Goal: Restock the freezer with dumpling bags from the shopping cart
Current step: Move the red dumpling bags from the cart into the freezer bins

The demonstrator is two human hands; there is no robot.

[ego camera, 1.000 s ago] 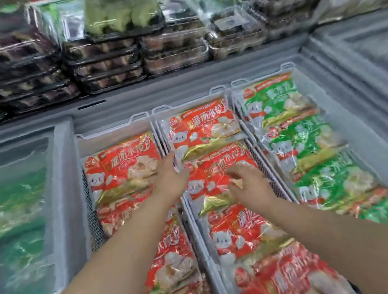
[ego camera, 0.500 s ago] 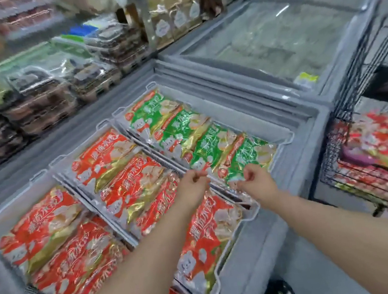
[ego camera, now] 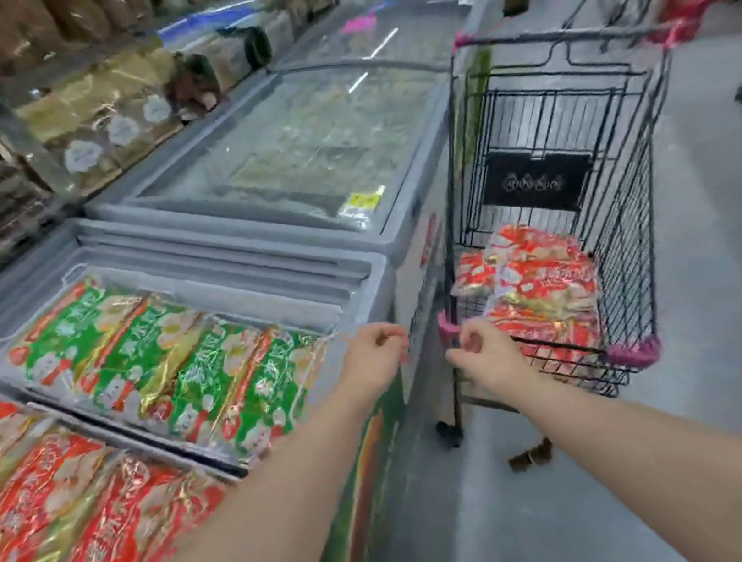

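Head view: the left hand [ego camera: 378, 356] and right hand [ego camera: 483, 355] are empty, fingers loosely curled, by the cart's [ego camera: 624, 219] near corner. Red bags [ego camera: 538, 284] lie piled in the cart's bottom. They look soft, crinkly, slippery and a bit heavy. Best to grab one by both sides.
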